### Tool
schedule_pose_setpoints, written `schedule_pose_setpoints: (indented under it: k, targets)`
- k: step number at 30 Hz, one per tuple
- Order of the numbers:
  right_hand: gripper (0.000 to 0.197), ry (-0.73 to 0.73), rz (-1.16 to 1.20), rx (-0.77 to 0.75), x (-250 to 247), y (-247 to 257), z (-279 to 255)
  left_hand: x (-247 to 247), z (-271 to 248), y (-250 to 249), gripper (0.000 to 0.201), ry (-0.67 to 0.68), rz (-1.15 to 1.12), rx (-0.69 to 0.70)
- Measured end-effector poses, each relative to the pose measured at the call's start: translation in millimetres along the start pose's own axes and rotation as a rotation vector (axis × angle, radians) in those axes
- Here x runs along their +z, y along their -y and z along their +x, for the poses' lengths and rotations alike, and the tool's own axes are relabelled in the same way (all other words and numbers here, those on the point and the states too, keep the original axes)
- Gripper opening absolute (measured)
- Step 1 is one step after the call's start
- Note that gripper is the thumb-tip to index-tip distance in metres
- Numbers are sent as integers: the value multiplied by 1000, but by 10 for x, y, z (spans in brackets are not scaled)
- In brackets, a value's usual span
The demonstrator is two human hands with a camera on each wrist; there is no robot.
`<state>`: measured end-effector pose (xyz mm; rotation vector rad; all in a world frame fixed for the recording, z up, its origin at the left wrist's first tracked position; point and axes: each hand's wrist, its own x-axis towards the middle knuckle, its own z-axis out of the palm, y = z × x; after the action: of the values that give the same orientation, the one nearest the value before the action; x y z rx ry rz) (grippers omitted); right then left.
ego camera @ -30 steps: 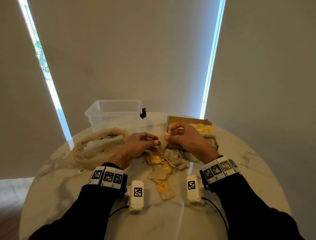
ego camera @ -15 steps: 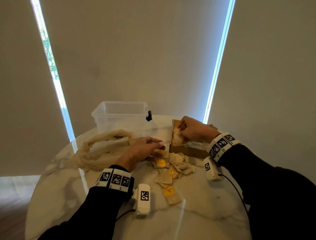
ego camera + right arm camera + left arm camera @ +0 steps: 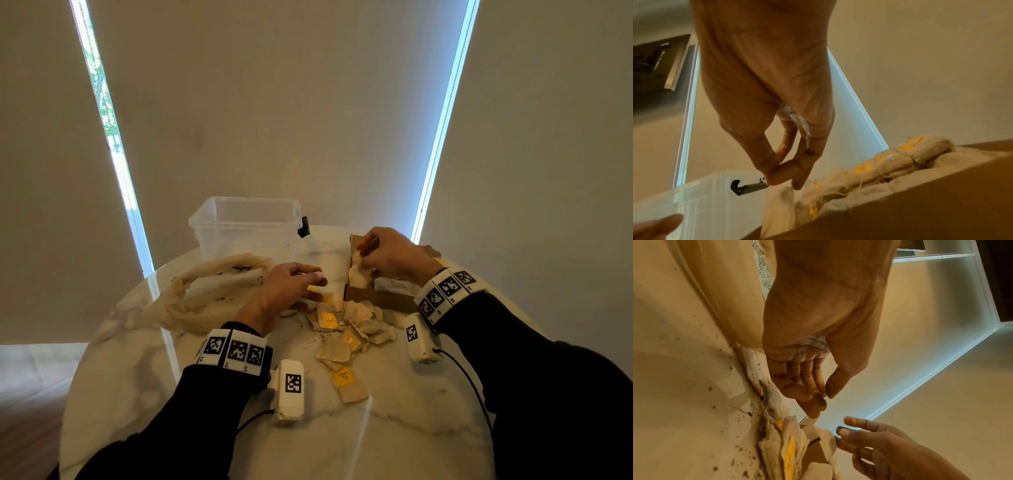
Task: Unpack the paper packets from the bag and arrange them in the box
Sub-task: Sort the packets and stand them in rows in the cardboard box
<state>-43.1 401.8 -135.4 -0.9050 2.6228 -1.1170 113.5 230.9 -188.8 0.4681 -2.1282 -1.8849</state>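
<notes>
Several beige paper packets (image 3: 346,329) with yellow tags lie loose on the table's middle. The limp cream bag (image 3: 212,291) sits to their left. A brown cardboard box (image 3: 380,299) at the right holds rows of packets (image 3: 900,162). My right hand (image 3: 363,248) is over the box's left end, thumb and fingers pinching the top of a packet (image 3: 781,199) that stands against the box wall. My left hand (image 3: 317,279) hovers above the loose pile, its fingers relaxed and holding nothing, as the left wrist view shows.
A clear plastic tub (image 3: 246,226) with a black latch stands at the back, behind the bag. The round marble table (image 3: 411,428) carries dark crumbs around the pile. One packet (image 3: 347,387) lies apart, nearer me. Blinds close off the wall beyond.
My right hand has gone from the table's middle to the box's left end with a packet. My left hand has stayed over the pile.
</notes>
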Motion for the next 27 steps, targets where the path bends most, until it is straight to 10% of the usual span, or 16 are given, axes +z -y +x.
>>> schedule_pose_setpoints:
  k: [4, 9, 15, 27]
  targets:
    - [12, -174, -107, -107, 15, -33, -15, 0, -3, -6, 21, -24, -11, 18]
    - [9, 25, -326, -6, 210, -101, -91, -34, -31, -79, 20, -35, 12, 34]
    - [3, -120, 160, -14, 36, -46, -314, -211, -54, -313, 22, -13, 233, 67]
    - [12, -121, 771, 23, 287, -253, -657, 299, 281, -441, 119, 438, 1347, -241]
